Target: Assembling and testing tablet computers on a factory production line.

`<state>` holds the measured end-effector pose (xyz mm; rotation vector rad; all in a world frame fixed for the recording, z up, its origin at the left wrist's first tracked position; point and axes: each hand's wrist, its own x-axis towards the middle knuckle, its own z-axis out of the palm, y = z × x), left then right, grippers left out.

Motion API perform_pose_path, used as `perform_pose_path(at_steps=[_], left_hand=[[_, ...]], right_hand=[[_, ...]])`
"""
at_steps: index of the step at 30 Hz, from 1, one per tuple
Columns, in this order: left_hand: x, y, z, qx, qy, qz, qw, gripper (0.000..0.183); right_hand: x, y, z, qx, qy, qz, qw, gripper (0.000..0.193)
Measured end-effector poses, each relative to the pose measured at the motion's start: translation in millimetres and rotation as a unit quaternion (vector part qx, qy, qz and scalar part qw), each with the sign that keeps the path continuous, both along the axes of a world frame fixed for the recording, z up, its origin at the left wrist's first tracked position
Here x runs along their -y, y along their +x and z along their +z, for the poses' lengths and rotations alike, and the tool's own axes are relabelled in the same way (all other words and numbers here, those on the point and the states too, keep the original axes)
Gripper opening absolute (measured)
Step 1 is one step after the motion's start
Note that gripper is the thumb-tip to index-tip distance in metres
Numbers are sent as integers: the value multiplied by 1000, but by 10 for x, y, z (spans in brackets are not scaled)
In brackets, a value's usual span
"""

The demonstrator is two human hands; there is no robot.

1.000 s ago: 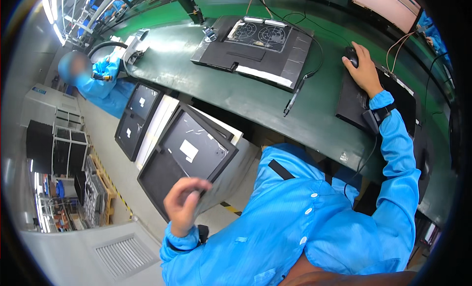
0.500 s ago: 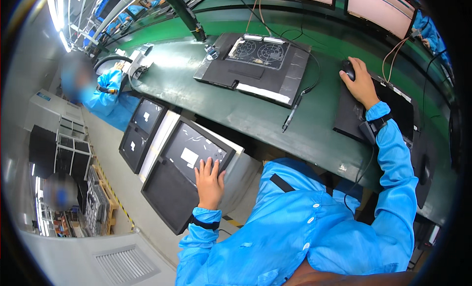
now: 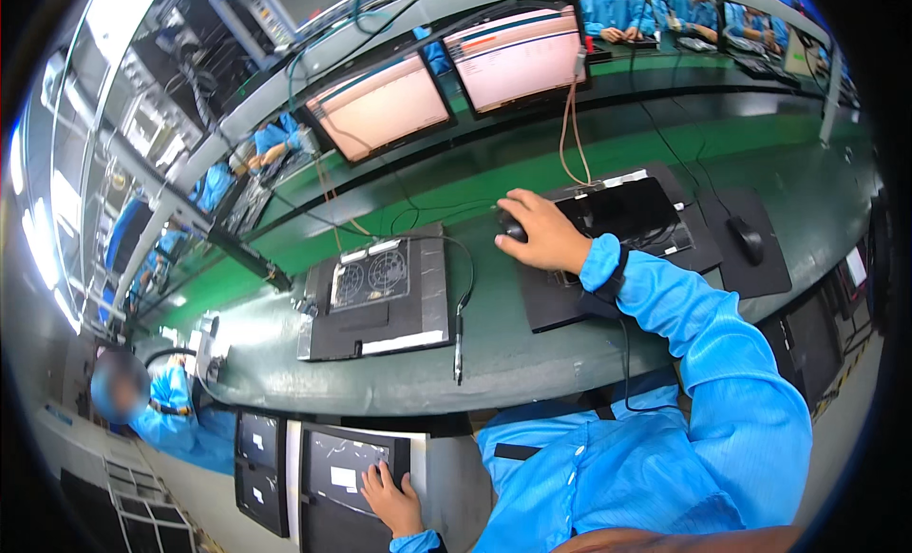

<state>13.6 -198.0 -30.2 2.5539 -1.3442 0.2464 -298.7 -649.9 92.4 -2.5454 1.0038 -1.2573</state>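
My right hand (image 3: 543, 232) is curled over a black computer mouse (image 3: 511, 227) at the left of a dark board. That board carries a black flat panel (image 3: 627, 209) with cables lying across it. Low in the picture, my left hand (image 3: 391, 501) lies with its fingers spread on a dark flat panel (image 3: 359, 455) that has a white label. This panel sits in a black tray (image 3: 306, 501) beside the bench. The left hand grips nothing. To the left of the mouse, a black fixture (image 3: 404, 311) bears a clear plate with two round patterns.
Two lit monitors (image 3: 518, 59) stand behind the green bench (image 3: 484, 372). A pen-like tool (image 3: 460, 349) on a cable lies near the front edge. A second mouse (image 3: 746, 239) rests on a pad at right. Another person (image 3: 166, 401) in blue sits at far left, beside a second black tray (image 3: 260, 472).
My view has swung to the right and up, bringing the monitors fully in. My right hand stays on the mouse, and my left hand remains on the panel in the tray.
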Motion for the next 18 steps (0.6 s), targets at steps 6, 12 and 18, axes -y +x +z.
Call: perform_pose_path(at_steps=[6,12,18], left_hand=[[429,254,51,46,-48,-47,997,49],[776,-534,828,-399,-199,-102,889,31],[1354,-1361,1299,-460,-124,-467,745,23]], right_hand=[[-1269,-907,321,-16,96,133,986,53],[-1770,-2151,-74,88,64,-136,985,32],[-2725,-3988,-759,109,37,-649,752,23]])
